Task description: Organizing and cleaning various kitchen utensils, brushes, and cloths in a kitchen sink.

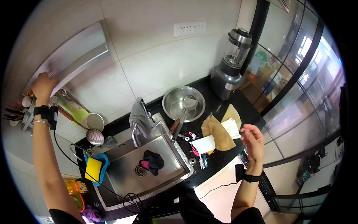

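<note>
My left hand (44, 86) is raised to the metal wall shelf (81, 53) at the upper left, its fingers at the shelf's lower left end; what they touch there is hard to tell. Below that shelf hang a perforated skimmer (95, 137), a round strainer (95, 121) and a green spatula (79, 114). My right hand (252, 137) is held over the counter's right edge with bent fingers and nothing in it. Close to it lie tan cloths (221, 134), a folded white cloth (231, 128) and a white scraper (203, 144).
A steel sink (125, 176) holds a dark cloth (153, 163). A grey cloth (139, 117) drapes the faucet (135, 135). A steel bowl (170, 105) with a ladle, and a blender (230, 67), stand behind. A yellow sponge (93, 169) rests in a blue holder (104, 165). A black cable crosses the sink.
</note>
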Motion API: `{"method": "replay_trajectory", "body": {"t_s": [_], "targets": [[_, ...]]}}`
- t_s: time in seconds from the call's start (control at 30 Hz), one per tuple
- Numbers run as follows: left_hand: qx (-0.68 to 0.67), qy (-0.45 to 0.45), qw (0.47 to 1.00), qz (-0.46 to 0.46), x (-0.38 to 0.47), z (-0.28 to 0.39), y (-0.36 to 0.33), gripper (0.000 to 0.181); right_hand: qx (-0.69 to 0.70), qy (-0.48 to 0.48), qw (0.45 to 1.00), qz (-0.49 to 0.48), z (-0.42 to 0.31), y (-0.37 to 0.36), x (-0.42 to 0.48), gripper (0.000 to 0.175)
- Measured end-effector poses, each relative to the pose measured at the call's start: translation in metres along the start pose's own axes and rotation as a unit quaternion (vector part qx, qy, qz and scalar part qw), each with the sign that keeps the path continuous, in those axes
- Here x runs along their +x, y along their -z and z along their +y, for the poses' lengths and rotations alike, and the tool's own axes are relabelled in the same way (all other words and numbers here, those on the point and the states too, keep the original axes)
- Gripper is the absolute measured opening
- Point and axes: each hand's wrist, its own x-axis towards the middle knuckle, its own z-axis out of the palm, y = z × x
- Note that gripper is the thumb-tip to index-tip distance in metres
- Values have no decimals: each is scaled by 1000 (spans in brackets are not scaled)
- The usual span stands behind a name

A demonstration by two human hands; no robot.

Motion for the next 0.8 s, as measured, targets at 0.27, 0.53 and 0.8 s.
{"method": "replay_trajectory", "body": {"t_s": [0.27, 0.53, 0.8], "targets": [[-187, -11, 982, -13, 6, -30, -35, 37, -508, 79, 847, -138, 186, 25, 10, 30], [-221, -78, 971, 55, -6, -34, -15, 36, -616, 201, 730, -219, 220, 7, 10, 38], [-217, -144, 926, 273, -62, -8, 17, 36, -544, 232, 794, -138, 168, -7, 14, 20]]}}
